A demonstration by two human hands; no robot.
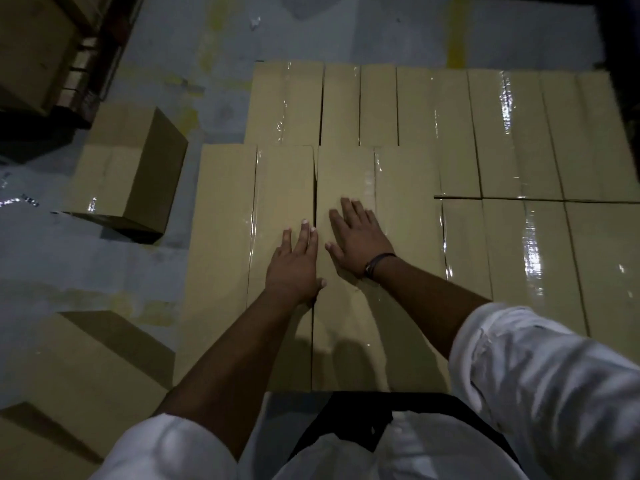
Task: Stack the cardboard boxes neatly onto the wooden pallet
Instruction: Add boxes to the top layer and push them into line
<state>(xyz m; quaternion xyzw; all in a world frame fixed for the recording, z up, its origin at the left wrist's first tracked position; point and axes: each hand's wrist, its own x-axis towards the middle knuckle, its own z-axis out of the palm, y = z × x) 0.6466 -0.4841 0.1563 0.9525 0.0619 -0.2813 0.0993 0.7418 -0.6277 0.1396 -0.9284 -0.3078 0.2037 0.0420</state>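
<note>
Your sleeves: white, creased cloth (540, 368), pushed up above the elbows, bare forearms reaching forward.
Your left hand: (294, 261) lies flat, palm down, fingers spread and straight, gripping nothing; it presses the top of the near left box (249, 237) beside the seam.
Your right hand: (358, 237) is likewise flat and open, holding nothing, resting on the near right box (391, 209); a dark band (375, 263) circles the wrist.
Seam: a thin dark gap (315, 202) runs between the two hands, where the two box tops meet side by side.
Box material: plain brown cardboard, smooth, long and rectangular, each lid sealed by a glossy strip of clear tape (530, 258) that catches the light.
Stack: the tops form one level layer, with a far row of boxes (415, 105) set edge to edge behind yours; the pallet beneath is hidden.
Loose boxes: one (128, 174) stands on the floor off the stack's left edge, another (83, 362) nearer you.
Floor: grey concrete (207, 46), scuffed, with faded yellow paint marks.
Room: dim; more cartons (31, 46) at far left.
</note>
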